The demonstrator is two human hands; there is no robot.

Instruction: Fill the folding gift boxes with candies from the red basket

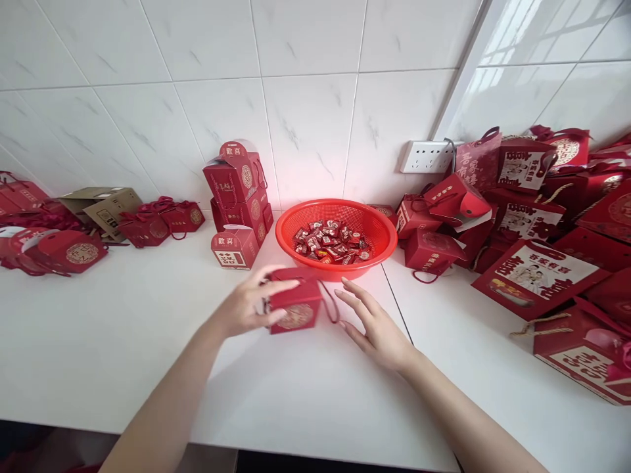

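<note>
A small red gift box (296,313) with a round gold emblem and a cord handle stands on the white table in front of me. My left hand (249,303) grips its left side, the fingers over the top and the thumb along the front; this hand is slightly blurred. To the right of the box, my right hand (374,322) is open with fingers apart, close to the dangling cord handle (331,303), and holds nothing. Just behind the box sits a red plastic basket (386,244) with several red-wrapped candies (332,243) in it.
Similar boxes (237,190) are stacked against the tiled wall at centre left. More red boxes (83,253) and a brown carton (106,207) lie at far left. A large heap of red gift boxes (537,269) fills the right, beside a power strip (426,157).
</note>
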